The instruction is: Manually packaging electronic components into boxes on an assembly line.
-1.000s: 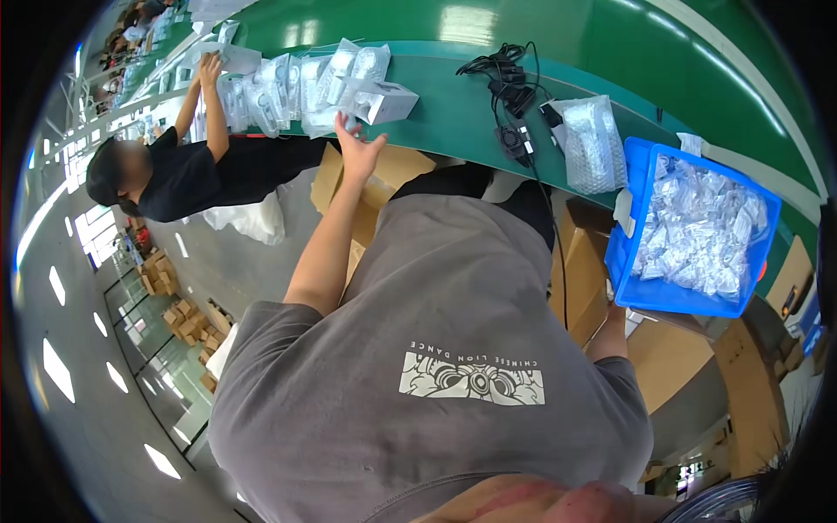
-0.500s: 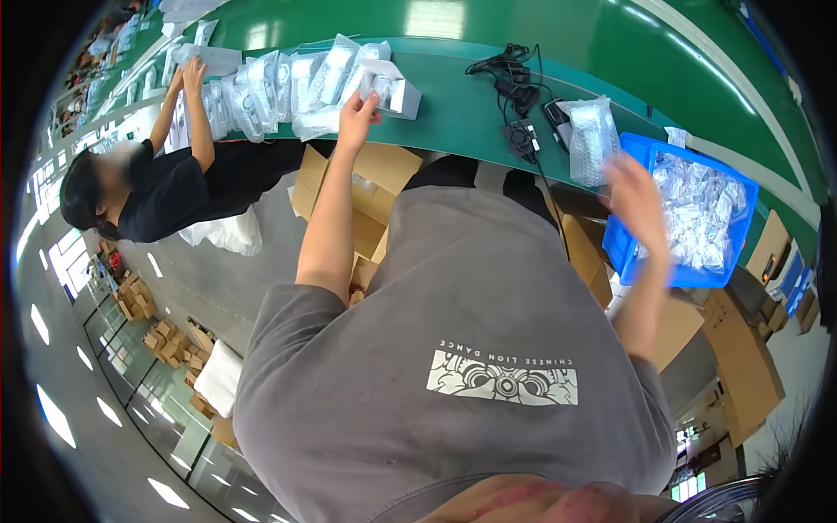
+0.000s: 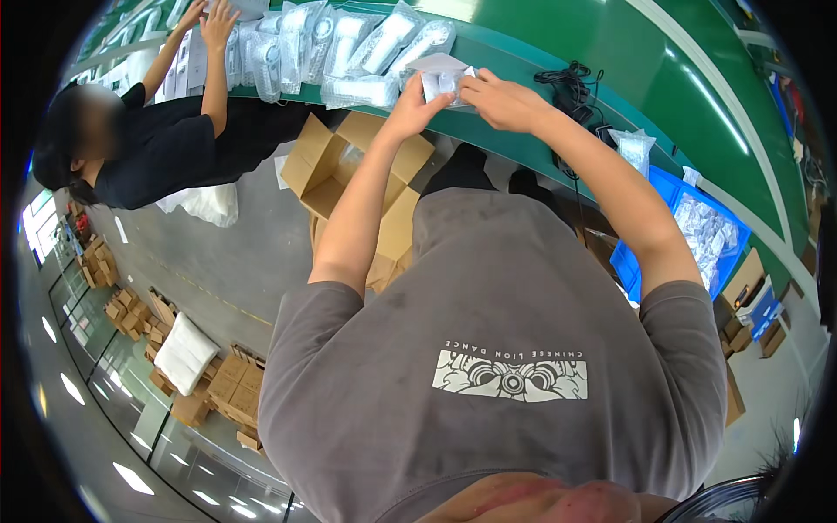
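Observation:
Both my hands meet at a small white box (image 3: 425, 84) at the near edge of the green workbench. Its flap is raised and something in clear plastic shows inside. My left hand (image 3: 413, 111) grips the box from its left, with the thumb along the near side. From the right, my right hand (image 3: 501, 101) closes bent fingers on the box's edge; its fingertips are partly hidden. Beside the box lie several white devices in bubble wrap (image 3: 384, 44), one of them (image 3: 359, 91) lying crosswise by my left hand.
Black cables with adapters (image 3: 568, 91) and a bubble-wrapped packet (image 3: 634, 148) are on the bench to the right. A blue bin (image 3: 667, 185) holds many small clear packets. Below the bench stands an open cardboard box (image 3: 327, 187). A co-worker (image 3: 161, 139) handles things at left.
My right hand has come left from beside the blue bin to the white box. My left hand and the box have shifted right in the view, which has also shifted.

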`<state>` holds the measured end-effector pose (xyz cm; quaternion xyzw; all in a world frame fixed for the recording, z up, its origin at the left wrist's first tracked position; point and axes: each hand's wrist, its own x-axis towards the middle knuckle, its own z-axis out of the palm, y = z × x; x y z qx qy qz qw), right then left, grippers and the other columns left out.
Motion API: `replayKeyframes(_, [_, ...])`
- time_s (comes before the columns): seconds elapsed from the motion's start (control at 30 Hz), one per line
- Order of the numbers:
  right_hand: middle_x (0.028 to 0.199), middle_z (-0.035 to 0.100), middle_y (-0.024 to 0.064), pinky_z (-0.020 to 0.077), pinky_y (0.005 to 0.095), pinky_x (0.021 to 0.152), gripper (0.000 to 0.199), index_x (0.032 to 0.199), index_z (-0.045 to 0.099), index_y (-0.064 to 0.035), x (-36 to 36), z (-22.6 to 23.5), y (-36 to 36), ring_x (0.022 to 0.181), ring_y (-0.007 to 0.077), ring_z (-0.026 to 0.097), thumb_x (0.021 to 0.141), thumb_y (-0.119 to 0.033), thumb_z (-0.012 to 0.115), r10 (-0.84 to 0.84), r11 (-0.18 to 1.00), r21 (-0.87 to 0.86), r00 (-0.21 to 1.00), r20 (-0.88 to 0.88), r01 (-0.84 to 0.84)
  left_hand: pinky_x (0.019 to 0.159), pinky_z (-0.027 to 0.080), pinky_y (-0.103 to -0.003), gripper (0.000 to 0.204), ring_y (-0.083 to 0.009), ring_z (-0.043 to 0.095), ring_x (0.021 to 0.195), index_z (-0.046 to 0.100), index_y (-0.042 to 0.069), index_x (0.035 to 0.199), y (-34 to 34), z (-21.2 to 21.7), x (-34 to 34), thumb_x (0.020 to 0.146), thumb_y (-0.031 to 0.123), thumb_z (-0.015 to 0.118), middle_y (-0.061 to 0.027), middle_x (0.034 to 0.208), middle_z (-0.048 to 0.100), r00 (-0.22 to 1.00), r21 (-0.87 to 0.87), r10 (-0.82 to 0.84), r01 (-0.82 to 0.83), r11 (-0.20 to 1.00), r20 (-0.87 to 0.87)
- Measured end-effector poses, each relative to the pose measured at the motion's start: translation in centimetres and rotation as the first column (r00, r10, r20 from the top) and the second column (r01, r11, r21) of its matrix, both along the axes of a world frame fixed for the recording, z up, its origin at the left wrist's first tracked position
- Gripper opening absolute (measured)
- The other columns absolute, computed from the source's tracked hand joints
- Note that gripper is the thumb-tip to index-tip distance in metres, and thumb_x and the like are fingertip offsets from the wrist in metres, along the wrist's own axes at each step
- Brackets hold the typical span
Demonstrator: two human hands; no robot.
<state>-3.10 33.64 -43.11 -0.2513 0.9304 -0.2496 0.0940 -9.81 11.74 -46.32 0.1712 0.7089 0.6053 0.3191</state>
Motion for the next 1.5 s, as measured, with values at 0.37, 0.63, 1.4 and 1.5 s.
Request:
replayKeyframes(0.37, [0.115, 0.052, 0.0126, 0.0536, 0.0418, 0.080, 0.029, 0.110, 0.051, -0.0056, 5.4, 12.1, -0.4, 0.089, 0.0306, 0.061, 0.090, -0.016, 0.070, -0.044, 0.947, -0.258, 0.873, 0.485, 0.191, 0.093, 0.047, -0.033, 0.037, -0.0178, 0.061, 0.105, 0.064, 0.002, 0.117, 2.5, 5.8, 1.8, 0.091, 0.028, 0.062, -0.0097, 0.112, 0.066, 0.942, -0.080, -0.313, 0.323, 0.943, 0.122])
replayKeyframes(0.63, [0.111, 0.052, 0.0091, 0.0505, 0.0353, 0.081, 0.021, 0.109, 0.058, -0.0053, 16.5, 11.2, 3.9, 0.094, 0.0233, 0.060, 0.090, -0.007, 0.069, -0.324, 0.541, -0.659, 0.852, 0.411, 0.523, 0.093, 0.049, -0.038, 0.044, -0.0262, 0.065, 0.103, 0.060, -0.004, 0.122, 4.9, 8.8, 8.9, 0.084, 0.017, 0.055, -0.0140, 0.112, 0.067, 0.749, -0.093, 0.015, 0.062, 0.994, 0.662])
replayKeyframes(1.4, [0.096, 0.063, 0.0211, 0.0514, 0.0513, 0.079, 0.014, 0.086, 0.067, -0.0043, 46.5, -12.7, 35.6, 0.093, 0.0403, 0.062, 0.081, -0.016, 0.063, -0.936, 0.206, 0.336, 0.285, -0.207, 0.919, 0.086, 0.052, -0.042, 0.045, -0.0270, 0.067, 0.094, 0.062, 0.002, 0.116, 17.2, 14.1, 21.0, 0.086, 0.034, 0.057, -0.0099, 0.102, 0.070, 0.546, -0.262, 0.303, -0.154, 0.953, 0.781])
replayKeyframes(1.5, [0.094, 0.066, 0.0200, 0.0504, 0.0501, 0.082, 0.015, 0.086, 0.070, -0.0033, 47.3, -11.1, 37.2, 0.090, 0.0400, 0.063, 0.083, -0.017, 0.066, -0.906, 0.306, 0.331, 0.379, -0.185, 0.893, 0.086, 0.053, -0.041, 0.041, -0.0253, 0.068, 0.092, 0.062, 0.002, 0.114, 15.0, 12.5, 18.9, 0.088, 0.033, 0.058, -0.0091, 0.100, 0.069, 0.556, -0.104, 0.153, -0.119, 0.987, 0.817])
